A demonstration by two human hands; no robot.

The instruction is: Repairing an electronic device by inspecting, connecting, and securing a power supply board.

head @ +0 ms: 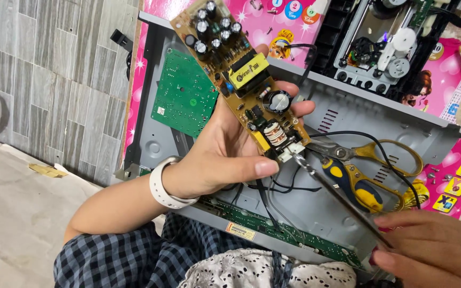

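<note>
Left hand (230, 146) clasped around a long tan circuit board (241, 74), held tilted above an opened grey metal chassis (348, 114); thumb along the lower edge, fingertips wrapping the far edge. Studded with black cylindrical capacitors at the upper end, a yellow-topped transformer with a yellow label mid-board, a copper-wound coil and white connector at the lower end. White wristband (164, 186) on that wrist. Right hand (433, 248) at lower right, fingers pinched on a thin dark metal tool (337, 197) whose tip meets the board's white connector end. Green circuit board (185, 96) lying in the chassis at left, small white rectangular label near its lower left corner. Second green board strip (273, 226) along the chassis near edge, orange-and-white rectangular sticker on it. Yellow-handled scissors (369, 154) and a blue-and-yellow screwdriver (353, 184) resting inside the chassis at right, black wires (289, 186) trailing across. Pink cartoon-printed mat (268, 21) beneath, yellow square tiles printed at its right edge. Disc drive mechanism (380, 48) with white gears at upper right. Open grey floor room at left; right side crowded up to the frame edge.
</note>
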